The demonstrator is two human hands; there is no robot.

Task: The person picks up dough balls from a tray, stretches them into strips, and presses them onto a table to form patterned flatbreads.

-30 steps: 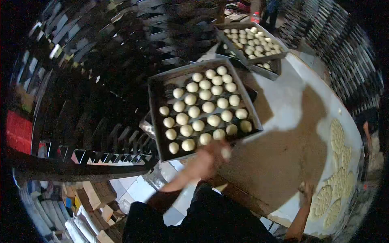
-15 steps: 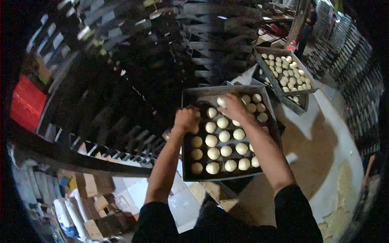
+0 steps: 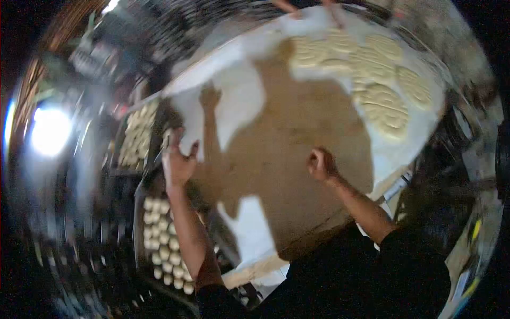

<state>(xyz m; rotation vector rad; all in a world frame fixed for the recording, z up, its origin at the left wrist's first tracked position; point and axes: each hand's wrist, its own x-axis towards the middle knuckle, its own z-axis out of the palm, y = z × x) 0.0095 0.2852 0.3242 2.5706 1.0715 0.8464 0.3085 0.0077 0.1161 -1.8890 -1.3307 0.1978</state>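
Note:
My left hand (image 3: 179,162) is raised with thumb and fingers apart and nothing in it. It hangs between the near tray of dough balls (image 3: 163,243) and a second tray of dough balls (image 3: 137,139) farther back. Over the shaded middle of the pale work table (image 3: 247,218), my right hand (image 3: 321,164) has its fingers curled into a loose fist, and no object shows in it. Motion blurs both hands a little. Flat, coiled-looking pieces of dough (image 3: 385,109) lie on the table's far right part.
Another person's hands and forearms (image 3: 291,7) reach in at the table's far edge. A bright lamp (image 3: 51,132) glares at the left. My shadow (image 3: 297,122) falls across the tabletop. The surroundings on the left are smeared by motion.
The view has swung right, from the tray to the table. Both hands have left the dough balls; the left is now spread, the right curled over the table.

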